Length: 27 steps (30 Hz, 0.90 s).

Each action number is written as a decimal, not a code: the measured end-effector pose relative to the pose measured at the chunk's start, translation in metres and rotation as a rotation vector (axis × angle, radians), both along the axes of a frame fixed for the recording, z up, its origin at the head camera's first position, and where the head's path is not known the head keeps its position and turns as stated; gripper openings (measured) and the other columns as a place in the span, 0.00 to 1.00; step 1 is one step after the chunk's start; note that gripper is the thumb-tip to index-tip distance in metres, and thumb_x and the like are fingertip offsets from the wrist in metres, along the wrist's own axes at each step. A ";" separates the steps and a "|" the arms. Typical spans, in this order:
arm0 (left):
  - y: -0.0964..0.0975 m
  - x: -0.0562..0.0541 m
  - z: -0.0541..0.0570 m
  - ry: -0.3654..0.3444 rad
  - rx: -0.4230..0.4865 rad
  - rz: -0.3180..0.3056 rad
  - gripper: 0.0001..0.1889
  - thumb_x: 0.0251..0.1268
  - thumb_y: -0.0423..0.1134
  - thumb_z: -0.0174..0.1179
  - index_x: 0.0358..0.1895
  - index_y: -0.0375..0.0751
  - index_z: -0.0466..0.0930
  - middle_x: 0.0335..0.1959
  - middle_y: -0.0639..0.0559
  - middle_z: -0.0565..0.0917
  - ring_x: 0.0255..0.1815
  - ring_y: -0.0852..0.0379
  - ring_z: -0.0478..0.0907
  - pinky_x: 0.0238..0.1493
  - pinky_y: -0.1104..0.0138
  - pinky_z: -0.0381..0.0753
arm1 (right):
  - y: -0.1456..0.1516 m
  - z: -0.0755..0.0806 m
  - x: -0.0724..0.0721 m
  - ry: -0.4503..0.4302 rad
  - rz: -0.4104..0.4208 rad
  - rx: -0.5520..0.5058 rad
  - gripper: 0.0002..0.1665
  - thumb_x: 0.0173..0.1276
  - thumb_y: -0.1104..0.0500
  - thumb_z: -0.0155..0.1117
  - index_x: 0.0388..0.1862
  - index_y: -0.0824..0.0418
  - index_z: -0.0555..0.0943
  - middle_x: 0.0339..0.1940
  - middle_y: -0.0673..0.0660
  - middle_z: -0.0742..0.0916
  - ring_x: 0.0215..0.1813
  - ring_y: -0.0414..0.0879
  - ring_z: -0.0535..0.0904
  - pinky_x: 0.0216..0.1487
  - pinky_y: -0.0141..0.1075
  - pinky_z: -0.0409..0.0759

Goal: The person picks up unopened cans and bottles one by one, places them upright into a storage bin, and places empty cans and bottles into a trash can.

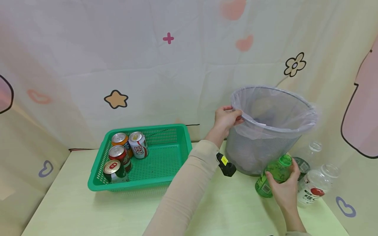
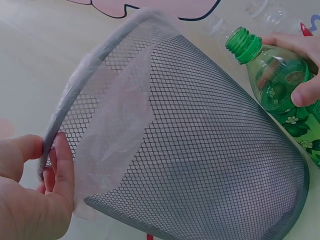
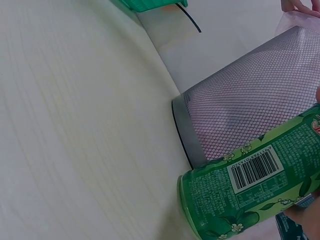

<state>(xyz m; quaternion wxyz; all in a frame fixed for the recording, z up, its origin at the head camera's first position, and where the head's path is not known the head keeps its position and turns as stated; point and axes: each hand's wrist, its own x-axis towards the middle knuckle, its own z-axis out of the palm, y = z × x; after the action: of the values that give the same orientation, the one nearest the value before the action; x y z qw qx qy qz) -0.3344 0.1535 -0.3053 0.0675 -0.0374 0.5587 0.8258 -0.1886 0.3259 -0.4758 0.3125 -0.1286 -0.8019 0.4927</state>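
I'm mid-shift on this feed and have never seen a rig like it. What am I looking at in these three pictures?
There is no machine: a person works with two bare hands. The wide picture comes from a camera on the head, looking forward and down; the other two come from the left and right wrists, each close to its hand's work. The left hand holds a wire-mesh bin by its rim; a translucent plastic bag lines it. The right hand grips a green plastic bottle beside the bin. On the pale tabletop, a green plastic basket holds four drink cans, and two clear bottles stand to the bin's right.
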 end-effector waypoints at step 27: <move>0.000 0.002 -0.002 0.012 -0.007 -0.004 0.16 0.53 0.24 0.60 0.45 0.38 0.70 0.29 0.48 0.77 0.24 0.57 0.77 0.30 0.68 0.83 | 0.001 -0.012 -0.002 -0.028 -0.033 -0.006 0.55 0.50 0.61 0.72 0.70 0.50 0.49 0.64 0.65 0.66 0.62 0.63 0.62 0.61 0.61 0.59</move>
<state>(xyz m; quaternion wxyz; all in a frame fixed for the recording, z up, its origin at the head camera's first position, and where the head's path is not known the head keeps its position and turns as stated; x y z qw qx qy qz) -0.3328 0.1538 -0.3073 0.0656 -0.0318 0.5621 0.8239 -0.1902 0.3271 -0.4879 0.3092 -0.1497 -0.8024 0.4881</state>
